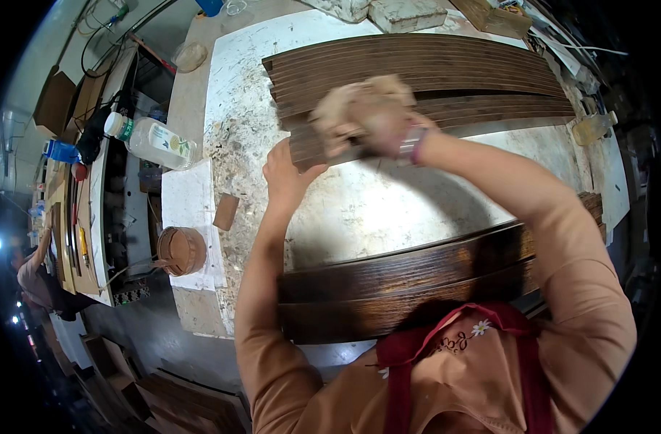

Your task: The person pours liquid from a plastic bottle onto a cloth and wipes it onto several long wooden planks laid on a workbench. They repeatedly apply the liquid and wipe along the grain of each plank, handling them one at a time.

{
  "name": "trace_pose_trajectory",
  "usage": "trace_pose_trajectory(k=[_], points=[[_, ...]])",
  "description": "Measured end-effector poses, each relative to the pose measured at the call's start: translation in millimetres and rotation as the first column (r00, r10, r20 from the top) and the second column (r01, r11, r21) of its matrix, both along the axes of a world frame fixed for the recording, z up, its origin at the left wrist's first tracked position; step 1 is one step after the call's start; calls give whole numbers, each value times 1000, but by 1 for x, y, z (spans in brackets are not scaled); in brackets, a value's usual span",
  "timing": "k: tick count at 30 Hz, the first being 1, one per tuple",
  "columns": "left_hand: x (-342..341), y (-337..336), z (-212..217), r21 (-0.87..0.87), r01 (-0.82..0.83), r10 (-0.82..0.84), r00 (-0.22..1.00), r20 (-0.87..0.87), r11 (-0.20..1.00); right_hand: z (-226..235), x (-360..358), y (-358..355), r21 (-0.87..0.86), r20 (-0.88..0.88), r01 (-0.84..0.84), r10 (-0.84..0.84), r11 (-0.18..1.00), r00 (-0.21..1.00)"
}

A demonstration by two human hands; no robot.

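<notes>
Rag, a crumpled beige cloth wad [359, 101], sits bunched in our right hand [384, 130], grip pressed together around it, on the near edge of the far stack of long dark-brown wooden planks [431, 72]. Our left hand [285, 173] is flat, grip spread, fingers touching the plank end just below the rag. The stack lies across the back of the white, scuffed, stained bench [388, 202]. Nearer us, two dark glossy stained wooden planks [388, 282] lie side by side across the bench front edge. Left of the bench: small brown wooden block [225, 211], round brown tub [180, 250], and a clear plastic bottle with white cap [151, 141] lying on its side.
</notes>
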State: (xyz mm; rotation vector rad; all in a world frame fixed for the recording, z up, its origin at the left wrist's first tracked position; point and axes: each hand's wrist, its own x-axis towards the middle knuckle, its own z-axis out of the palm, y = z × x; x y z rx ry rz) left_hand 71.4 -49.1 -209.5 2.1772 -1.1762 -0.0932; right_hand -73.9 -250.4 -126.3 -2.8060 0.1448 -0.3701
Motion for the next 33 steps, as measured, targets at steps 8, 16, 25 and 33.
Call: trace_pose_trajectory(k=[8,16,25,33], points=[[4,7,3,7,47,-47,998,47,999,8,32,22,161,67,112,-125,980,990],[2,-3,-2,-13,74,-73,994,78,997,8,90,55,-52,-192,181,-188,982,963],[-3,1,5,23,88,-88,996,13,996,0,-20,-24,-30,20,158,-157,987,987],[4,6,-3,64,82,-87,992,92,995,-6,39,12,43,116,-88,83,995,990]])
